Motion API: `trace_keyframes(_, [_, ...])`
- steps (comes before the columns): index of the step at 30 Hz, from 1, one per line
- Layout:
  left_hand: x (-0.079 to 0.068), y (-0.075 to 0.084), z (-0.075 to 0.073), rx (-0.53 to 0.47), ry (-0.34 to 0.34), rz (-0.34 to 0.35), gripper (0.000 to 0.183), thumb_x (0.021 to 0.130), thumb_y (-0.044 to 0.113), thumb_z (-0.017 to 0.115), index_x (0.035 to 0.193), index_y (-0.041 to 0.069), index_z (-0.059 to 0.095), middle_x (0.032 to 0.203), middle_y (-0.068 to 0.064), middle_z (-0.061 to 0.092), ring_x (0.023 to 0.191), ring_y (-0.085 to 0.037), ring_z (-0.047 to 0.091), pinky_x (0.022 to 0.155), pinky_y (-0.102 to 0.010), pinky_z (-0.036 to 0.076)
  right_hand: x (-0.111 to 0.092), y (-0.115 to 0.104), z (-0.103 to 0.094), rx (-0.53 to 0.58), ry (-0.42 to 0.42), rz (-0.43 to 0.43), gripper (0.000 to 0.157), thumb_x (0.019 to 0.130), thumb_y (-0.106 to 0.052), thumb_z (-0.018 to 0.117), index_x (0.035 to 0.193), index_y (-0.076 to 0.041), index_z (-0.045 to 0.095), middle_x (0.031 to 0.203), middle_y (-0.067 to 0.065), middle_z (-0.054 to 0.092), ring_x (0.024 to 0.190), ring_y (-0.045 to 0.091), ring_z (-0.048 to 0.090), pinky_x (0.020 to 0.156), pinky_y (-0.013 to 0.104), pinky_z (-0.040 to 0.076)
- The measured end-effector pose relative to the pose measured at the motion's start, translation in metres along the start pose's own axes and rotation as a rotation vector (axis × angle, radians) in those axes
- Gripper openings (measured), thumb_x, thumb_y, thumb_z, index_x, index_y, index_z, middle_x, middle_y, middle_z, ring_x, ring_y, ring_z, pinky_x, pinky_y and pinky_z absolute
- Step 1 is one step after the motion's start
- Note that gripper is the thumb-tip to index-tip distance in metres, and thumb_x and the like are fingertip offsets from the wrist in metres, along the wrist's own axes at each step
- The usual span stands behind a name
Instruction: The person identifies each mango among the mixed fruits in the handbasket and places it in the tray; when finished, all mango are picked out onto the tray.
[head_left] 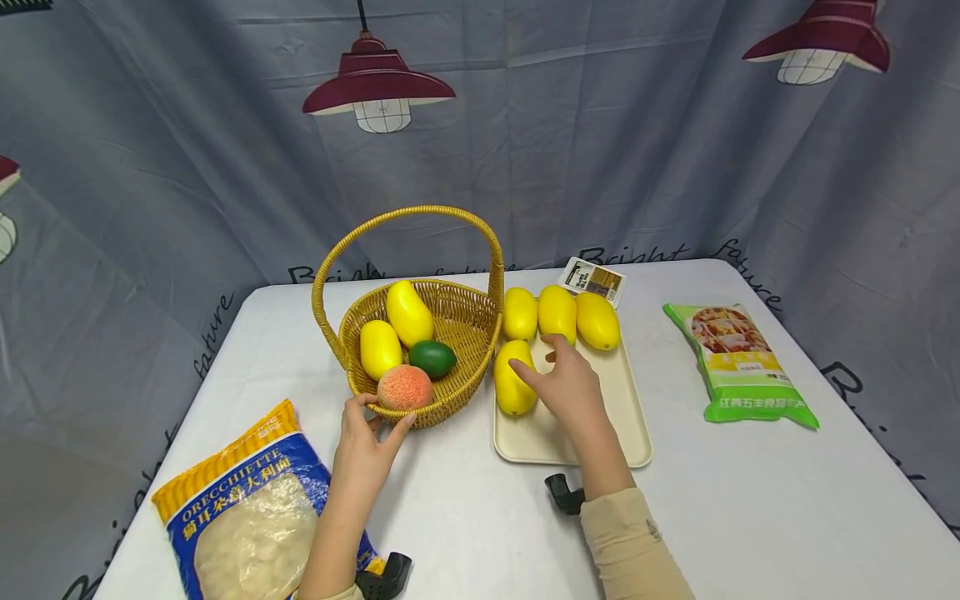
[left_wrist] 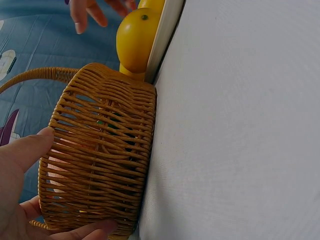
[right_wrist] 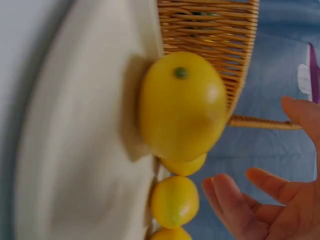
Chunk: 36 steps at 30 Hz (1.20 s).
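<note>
My left hand (head_left: 365, 457) holds the near rim of a wicker basket (head_left: 468, 321) with a tall handle, thumb and fingers spread along its side. Inside lie two yellow mangoes, one of them upright against the back (head_left: 409, 313), a green fruit (head_left: 432, 359) and a pinkish-orange peach (head_left: 405, 387). Over the cream tray (head_left: 570, 442) hovers my right hand (head_left: 572, 390), its thumb and fingers spread apart with nothing between them. Nearest to it is a mango (head_left: 513, 385) at the tray's left edge; in the right wrist view that mango (right_wrist: 182, 107) stands apart from the fingers.
Three more mangoes (head_left: 557, 313) line the tray's far end, beside a small printed card (head_left: 592, 279). A blue and yellow orecchiette bag (head_left: 255, 517) lies at the front left. On the right is a green food packet (head_left: 742, 362). A grey curtain (head_left: 600, 167) hangs behind the table.
</note>
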<state>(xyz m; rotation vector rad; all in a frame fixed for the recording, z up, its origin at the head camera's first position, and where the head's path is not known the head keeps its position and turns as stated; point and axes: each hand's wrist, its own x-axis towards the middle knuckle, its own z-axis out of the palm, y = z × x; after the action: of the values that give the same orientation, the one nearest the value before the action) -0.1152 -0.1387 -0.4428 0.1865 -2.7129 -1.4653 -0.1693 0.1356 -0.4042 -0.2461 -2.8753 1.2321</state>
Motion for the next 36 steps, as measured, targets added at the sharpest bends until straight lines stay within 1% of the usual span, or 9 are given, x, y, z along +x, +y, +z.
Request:
trace_keyframes(6, [0.0, 0.0, 0.001, 0.002, 0.002, 0.0, 0.067, 0.089, 0.042, 0.069, 0.13, 0.007, 0.029, 0.138, -0.022, 0.035, 0.122, -0.039, 0.051, 0.094, -0.052, 0.046, 0.004, -0.013, -0.006, 0.139, 0.001, -0.054, 0.072, 0.082, -0.059, 0.068, 0.139, -0.021, 0.045, 0.122, 0.009, 0.06, 0.101, 0.027, 0.061, 0.081, 0.041, 0.051])
trace_keyframes(9, [0.0, -0.001, 0.001, 0.009, -0.001, -0.004, 0.068, 0.089, 0.043, 0.068, 0.13, 0.007, 0.029, 0.138, -0.022, 0.035, 0.122, -0.039, 0.051, 0.094, -0.052, 0.046, 0.008, -0.021, -0.005, 0.211, -0.01, -0.089, 0.068, 0.083, -0.054, 0.07, 0.138, -0.022, 0.047, 0.121, 0.009, 0.061, 0.1, 0.026, 0.06, 0.082, 0.04, 0.051])
trace_keyframes(13, [0.0, -0.001, 0.001, 0.014, -0.008, -0.007, 0.068, 0.089, 0.045, 0.067, 0.13, 0.007, 0.028, 0.138, -0.022, 0.034, 0.123, -0.038, 0.051, 0.094, -0.053, 0.046, 0.016, -0.03, 0.0, 0.257, -0.032, -0.112, 0.064, 0.083, -0.051, 0.072, 0.136, -0.023, 0.049, 0.12, 0.01, 0.061, 0.099, 0.025, 0.06, 0.083, 0.039, 0.052])
trace_keyframes(16, [0.0, 0.0, 0.001, 0.015, -0.008, -0.007, 0.068, 0.089, 0.044, 0.067, 0.13, 0.007, 0.028, 0.138, -0.022, 0.034, 0.123, -0.038, 0.051, 0.093, -0.053, 0.046, 0.023, -0.037, 0.007, 0.256, -0.044, -0.132, 0.062, 0.083, -0.049, 0.072, 0.136, -0.023, 0.05, 0.119, 0.01, 0.061, 0.098, 0.024, 0.061, 0.082, 0.037, 0.053])
trace_keyframes(20, [0.0, 0.0, 0.001, 0.016, 0.0, -0.004, 0.067, 0.089, 0.042, 0.068, 0.13, 0.007, 0.029, 0.137, -0.022, 0.035, 0.122, -0.038, 0.051, 0.094, -0.053, 0.046, 0.035, -0.047, 0.018, 0.221, -0.059, -0.177, 0.062, 0.084, -0.049, 0.071, 0.136, -0.023, 0.05, 0.121, 0.011, 0.06, 0.099, 0.025, 0.06, 0.081, 0.038, 0.053])
trace_keyframes(25, [0.0, -0.001, 0.001, 0.018, 0.005, -0.012, 0.068, 0.089, 0.043, 0.068, 0.13, 0.007, 0.029, 0.137, -0.022, 0.035, 0.122, -0.038, 0.051, 0.095, -0.052, 0.045, 0.047, -0.058, 0.034, 0.188, -0.087, -0.191, 0.059, 0.084, -0.048, 0.071, 0.133, -0.022, 0.052, 0.124, 0.012, 0.059, 0.107, 0.027, 0.057, 0.088, 0.042, 0.05])
trace_keyframes(28, [0.0, -0.002, 0.001, 0.019, 0.008, -0.017, 0.068, 0.088, 0.044, 0.068, 0.13, 0.007, 0.029, 0.137, -0.022, 0.035, 0.121, -0.038, 0.052, 0.094, -0.052, 0.045, 0.053, -0.065, 0.045, 0.196, -0.116, -0.209, 0.058, 0.085, -0.045, 0.072, 0.134, -0.02, 0.052, 0.125, 0.012, 0.059, 0.111, 0.027, 0.056, 0.091, 0.043, 0.048])
trace_keyframes(32, [-0.001, -0.003, 0.0, 0.02, 0.017, -0.014, 0.067, 0.088, 0.044, 0.068, 0.13, 0.008, 0.029, 0.137, -0.021, 0.036, 0.121, -0.037, 0.052, 0.093, -0.053, 0.046, 0.063, -0.072, 0.058, 0.206, -0.157, -0.23, 0.059, 0.085, -0.043, 0.072, 0.135, -0.017, 0.053, 0.123, 0.011, 0.061, 0.109, 0.025, 0.058, 0.088, 0.04, 0.05])
trace_keyframes(36, [0.001, -0.002, 0.001, 0.009, 0.015, 0.001, 0.067, 0.088, 0.045, 0.068, 0.129, 0.008, 0.03, 0.137, -0.02, 0.036, 0.121, -0.037, 0.053, 0.094, -0.053, 0.046, 0.071, -0.076, 0.066, 0.181, -0.187, -0.214, 0.061, 0.085, -0.045, 0.071, 0.135, -0.017, 0.052, 0.122, 0.011, 0.062, 0.106, 0.025, 0.059, 0.084, 0.039, 0.051])
